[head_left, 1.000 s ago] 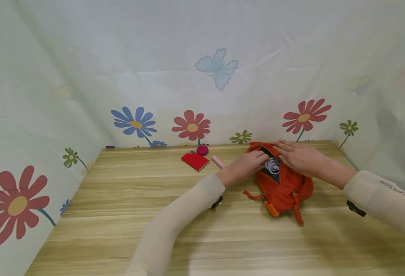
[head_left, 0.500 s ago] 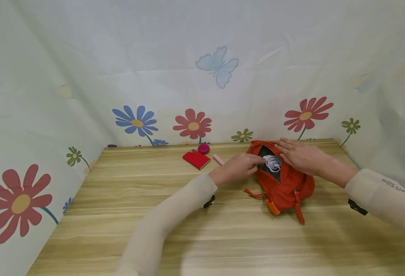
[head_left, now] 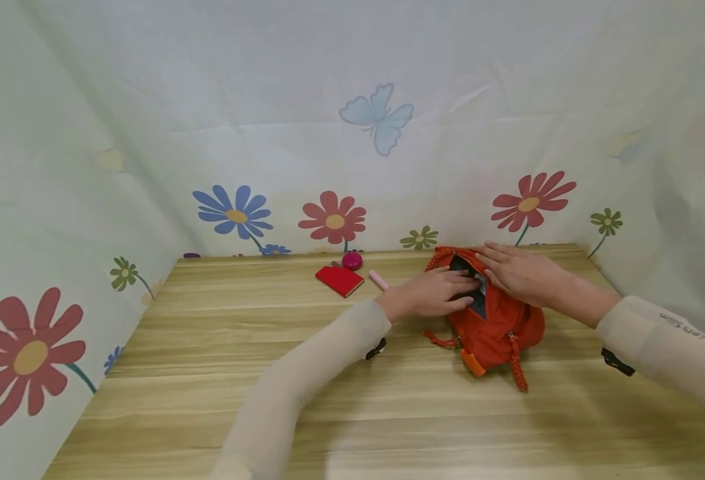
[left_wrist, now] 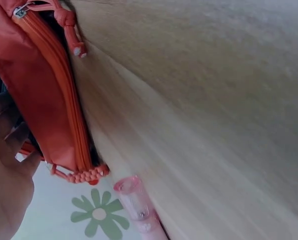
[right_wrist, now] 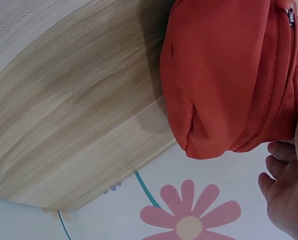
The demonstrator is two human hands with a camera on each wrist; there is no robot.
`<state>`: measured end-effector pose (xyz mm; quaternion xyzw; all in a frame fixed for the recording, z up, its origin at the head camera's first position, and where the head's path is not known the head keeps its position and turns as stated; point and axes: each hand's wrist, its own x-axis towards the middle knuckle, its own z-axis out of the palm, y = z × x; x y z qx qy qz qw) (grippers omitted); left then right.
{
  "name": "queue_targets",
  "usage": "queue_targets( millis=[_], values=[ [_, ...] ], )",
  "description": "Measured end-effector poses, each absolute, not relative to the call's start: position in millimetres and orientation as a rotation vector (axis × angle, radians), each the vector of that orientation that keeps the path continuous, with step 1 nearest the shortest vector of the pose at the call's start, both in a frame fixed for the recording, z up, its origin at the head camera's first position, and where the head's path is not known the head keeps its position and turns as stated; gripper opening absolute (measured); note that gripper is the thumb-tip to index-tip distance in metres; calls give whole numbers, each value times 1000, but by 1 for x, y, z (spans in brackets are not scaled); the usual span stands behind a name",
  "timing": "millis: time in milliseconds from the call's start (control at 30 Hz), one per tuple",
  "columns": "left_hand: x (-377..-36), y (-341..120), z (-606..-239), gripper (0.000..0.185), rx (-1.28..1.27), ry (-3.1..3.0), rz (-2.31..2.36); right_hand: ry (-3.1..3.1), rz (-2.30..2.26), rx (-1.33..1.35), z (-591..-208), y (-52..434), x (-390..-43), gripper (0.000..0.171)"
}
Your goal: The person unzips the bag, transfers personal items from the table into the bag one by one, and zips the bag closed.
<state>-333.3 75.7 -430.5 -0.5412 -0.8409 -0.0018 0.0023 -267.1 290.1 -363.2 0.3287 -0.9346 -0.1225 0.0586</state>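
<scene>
A red zippered bag [head_left: 499, 333] with braided pulls lies on the right of the wooden table, its mouth unzipped onto a dark lining. My left hand [head_left: 433, 293] reaches into the mouth from the left, fingers extended and thumb apart. It covers most of a coiled white cable [head_left: 482, 285] lying inside. On the opposite side of the mouth, my right hand [head_left: 523, 273] rests on the bag with its fingers stretched forward. The left wrist view has my left hand [left_wrist: 9, 165] at the opening; the right wrist view has my right hand [right_wrist: 289, 185] by the bag's end.
Left of the bag lie a red notebook [head_left: 339, 280], a round magenta case [head_left: 352, 261] and a pink tube [head_left: 379, 280]. A flowered cloth [head_left: 268, 153] hangs behind the table [head_left: 220, 360] and along its sides.
Half a second ago my left hand drew back to the mouth's edge, baring the white cable. It has since moved right, into the mouth, over the cable. My right hand stays in place.
</scene>
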Motion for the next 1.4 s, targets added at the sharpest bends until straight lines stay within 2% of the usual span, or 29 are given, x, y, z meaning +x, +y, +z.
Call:
queue_targets(
  millis=[233,533,833,1100,1400],
  values=[
    [-345,41,-425,53,-1686,-2665,-87,-2844,-350,986,-364,289,-269,53],
    [-370,-46,-417,61,-1558,-2681,205,-2835,-339,1004,-363,291,-268,51],
    [-385,-121,-420,89,-1590,-2795,372,-2838,-322,1005,-364,291,-269,51],
    [-397,-145,-432,83,-1582,-2851,389,-2848,-341,1000,-364,291,-269,51],
    [-401,-148,-438,81,-1570,-2885,320,-2827,-361,1012,-363,291,-268,51]
  ],
)
